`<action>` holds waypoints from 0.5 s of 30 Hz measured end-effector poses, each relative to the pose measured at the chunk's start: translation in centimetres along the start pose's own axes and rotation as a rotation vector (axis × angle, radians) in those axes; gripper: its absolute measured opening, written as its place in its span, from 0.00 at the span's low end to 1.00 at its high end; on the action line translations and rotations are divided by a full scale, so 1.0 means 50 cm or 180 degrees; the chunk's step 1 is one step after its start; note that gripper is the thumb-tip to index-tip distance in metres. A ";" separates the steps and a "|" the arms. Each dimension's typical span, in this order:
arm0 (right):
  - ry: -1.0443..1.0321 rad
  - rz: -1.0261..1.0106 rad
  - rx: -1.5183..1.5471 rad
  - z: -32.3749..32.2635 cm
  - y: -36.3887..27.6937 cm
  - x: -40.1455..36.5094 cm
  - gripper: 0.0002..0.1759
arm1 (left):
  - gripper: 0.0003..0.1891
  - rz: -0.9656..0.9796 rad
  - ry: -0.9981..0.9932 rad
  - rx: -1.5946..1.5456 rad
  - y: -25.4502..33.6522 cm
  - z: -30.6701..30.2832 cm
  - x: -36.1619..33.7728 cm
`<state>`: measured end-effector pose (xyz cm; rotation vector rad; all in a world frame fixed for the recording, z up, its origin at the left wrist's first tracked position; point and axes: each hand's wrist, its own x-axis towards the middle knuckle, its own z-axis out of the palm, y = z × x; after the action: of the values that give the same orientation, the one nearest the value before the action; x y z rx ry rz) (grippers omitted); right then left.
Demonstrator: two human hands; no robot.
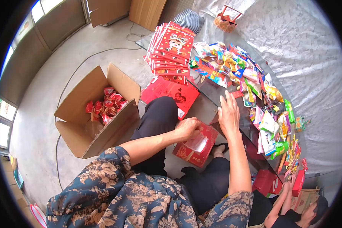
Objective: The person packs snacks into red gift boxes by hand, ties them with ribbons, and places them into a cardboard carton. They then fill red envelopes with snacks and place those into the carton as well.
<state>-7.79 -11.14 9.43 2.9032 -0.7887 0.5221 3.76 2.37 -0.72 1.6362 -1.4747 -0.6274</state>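
My left hand (188, 129) is closed on the upper edge of a red gift box (191, 155) with gold patterning. The box hangs between my knees, and a pale whitish patch, opening or window, shows on its near face. My right hand (228, 113) is raised over the edge of the dark glass table, its fingers stretched out and nothing in them. Close to its fingertips lies a small red packet (237, 94). Beyond that, a long heap of colourful snack packets (250, 74) spreads along the table.
An open cardboard box (79, 100) at left holds several red-wrapped pieces (109, 102). A stack of flat red printed cartons (173, 47) stands ahead, above a red box (174, 93). A red basket (226, 22) sits farther back. Another person (292, 212) works at lower right.
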 end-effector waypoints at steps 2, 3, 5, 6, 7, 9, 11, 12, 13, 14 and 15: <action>-0.0022 -0.0115 -0.0161 0.033 0.011 0.051 0.23 | 0.09 0.0035 0.0077 -0.0065 -0.003 0.003 0.002; -0.0019 -0.0197 -0.0280 0.052 0.016 0.075 0.23 | 0.08 0.0011 0.0074 -0.0098 -0.004 0.002 0.003; -0.0012 -0.0354 -0.0512 0.084 0.022 0.115 0.23 | 0.07 -0.0038 0.0059 -0.0159 -0.004 0.000 0.006; -0.0089 -0.0363 -0.0572 0.096 0.021 0.130 0.22 | 0.07 -0.0119 -0.0004 -0.0209 -0.003 -0.001 0.008; -0.0105 -0.0330 -0.0666 0.112 0.024 0.141 0.22 | 0.08 -0.0130 -0.0013 -0.0226 -0.004 -0.001 0.009; -0.0140 -0.0263 -0.0858 0.135 0.030 0.158 0.22 | 0.09 -0.0150 -0.0031 -0.0264 -0.005 -0.005 0.012; -0.0071 -0.0217 -0.0806 0.139 0.039 0.160 0.24 | 0.09 -0.0140 0.0026 -0.0273 0.000 -0.010 0.012; -0.0049 -0.0191 -0.0746 0.126 0.038 0.161 0.24 | 0.08 -0.0135 0.0067 -0.0296 0.003 -0.012 0.012; -0.0033 -0.0167 -0.0691 0.111 0.037 0.162 0.24 | 0.08 -0.0131 0.0110 -0.0327 0.009 -0.013 0.013; 0.0020 -0.0071 -0.0567 0.094 0.037 0.163 0.24 | 0.08 -0.0213 0.0044 -0.0463 0.014 -0.016 0.015; 0.0075 -0.0050 -0.0497 0.075 0.037 0.162 0.24 | 0.07 -0.0285 -0.0032 -0.0595 0.023 -0.026 0.016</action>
<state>-1.04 -17.21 8.74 2.7532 -0.7663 0.4697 4.32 1.93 1.05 1.5614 -1.3134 -0.8000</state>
